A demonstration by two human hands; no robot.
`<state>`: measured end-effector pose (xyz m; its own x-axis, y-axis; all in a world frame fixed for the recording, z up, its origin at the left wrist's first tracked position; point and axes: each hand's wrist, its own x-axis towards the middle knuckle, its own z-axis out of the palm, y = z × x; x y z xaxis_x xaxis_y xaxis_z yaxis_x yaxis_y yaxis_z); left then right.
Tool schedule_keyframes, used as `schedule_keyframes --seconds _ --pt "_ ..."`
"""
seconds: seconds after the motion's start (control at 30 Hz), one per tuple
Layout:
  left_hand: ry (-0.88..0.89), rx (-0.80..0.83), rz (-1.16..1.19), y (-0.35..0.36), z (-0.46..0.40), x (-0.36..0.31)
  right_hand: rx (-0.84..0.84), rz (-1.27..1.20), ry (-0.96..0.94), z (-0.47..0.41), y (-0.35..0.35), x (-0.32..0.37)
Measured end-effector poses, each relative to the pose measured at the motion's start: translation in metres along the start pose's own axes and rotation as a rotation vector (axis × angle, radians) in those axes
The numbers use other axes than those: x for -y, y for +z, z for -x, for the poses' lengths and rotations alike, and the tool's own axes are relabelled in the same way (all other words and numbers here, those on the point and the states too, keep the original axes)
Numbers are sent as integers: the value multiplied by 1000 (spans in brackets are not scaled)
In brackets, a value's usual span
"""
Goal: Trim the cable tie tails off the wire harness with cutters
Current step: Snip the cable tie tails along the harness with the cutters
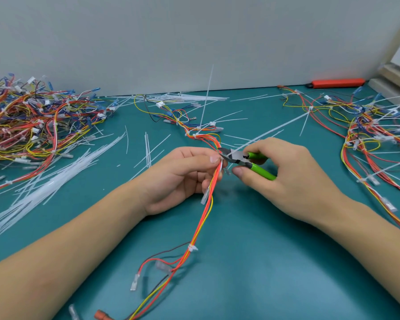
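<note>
L hand pinches the wire harness just above the counter, mid-frame. R hand grips the green-handled cutters, blades set at a cable tie tail right by the L fingertips. Risks: blades so near the wires could nick insulation; the tail may fly off when cut; could also pinch a fingertip.

The tangled pile of many-coloured wire harnesses is cut by the left edge, and the second heap of red and yellow harnesses by the right edge. The right hand hides most of the green-handled steel cutters. The red-orange connector is cut by the bottom edge.
</note>
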<state>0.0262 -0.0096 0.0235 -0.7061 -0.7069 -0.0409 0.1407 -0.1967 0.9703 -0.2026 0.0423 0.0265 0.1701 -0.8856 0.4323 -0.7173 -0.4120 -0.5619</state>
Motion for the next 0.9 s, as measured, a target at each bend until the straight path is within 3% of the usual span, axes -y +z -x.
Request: schedule_keyframes --seconds 0.6,0.9 --pt "27 48 -38 2 1 -1 -55 50 14 -1 0 5" --pt "20 -1 -22 5 1 -2 -21 -85 59 1 5 3"
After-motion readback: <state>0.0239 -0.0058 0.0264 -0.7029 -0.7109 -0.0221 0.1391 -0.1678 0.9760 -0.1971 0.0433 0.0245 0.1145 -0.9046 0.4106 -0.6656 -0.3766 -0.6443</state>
